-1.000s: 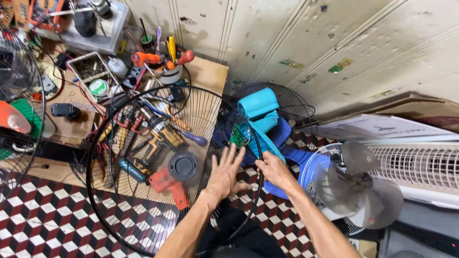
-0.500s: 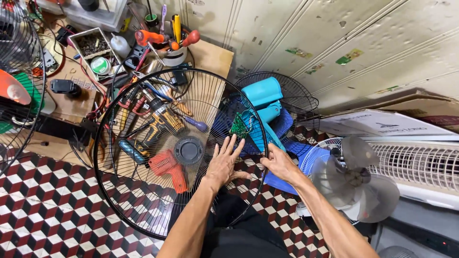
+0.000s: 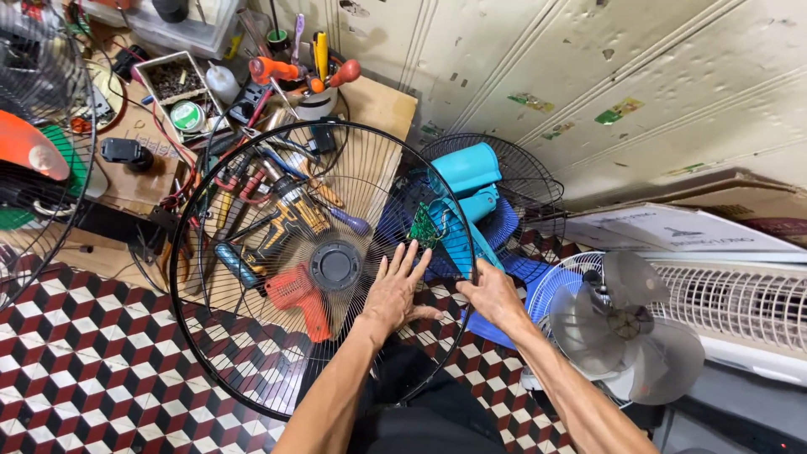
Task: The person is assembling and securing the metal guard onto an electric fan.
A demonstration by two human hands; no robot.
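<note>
A large round black wire fan guard (image 3: 277,252) stands tilted above the patterned tile floor (image 3: 84,370), its upper rim leaning over the front edge of a low wooden counter (image 3: 378,105). The left hand (image 3: 393,290) lies flat against the guard's wires just right of the round black centre hub (image 3: 334,266), fingers spread and pointing up. The right hand (image 3: 494,294) closes around the guard's outer rim at its right side, thumb and fingers curled on the wire ring.

Seen through the wires, tools lie in a heap on the counter: a yellow-and-black cordless drill (image 3: 294,210), red-handled pliers (image 3: 235,181), a blue-handled screwdriver (image 3: 235,262) and an orange power tool (image 3: 296,294) near the counter's front edge. Towards the back of the counter stands a cup of screwdrivers (image 3: 315,80) with orange, yellow and red handles, with a small box of hardware (image 3: 172,80) and a green round tin (image 3: 188,116) to its left.

Just beyond the guard's right rim lies a turquoise fan body (image 3: 466,181) with a green circuit board (image 3: 424,227) exposed, resting on another black guard (image 3: 525,181) and blue fan blades (image 3: 496,227). At the far right stands a fan with clear grey blades (image 3: 626,324) in front of a white tower unit (image 3: 740,303). At the left edge of the view another wire guard (image 3: 42,151) covers an orange blade (image 3: 29,147).
</note>
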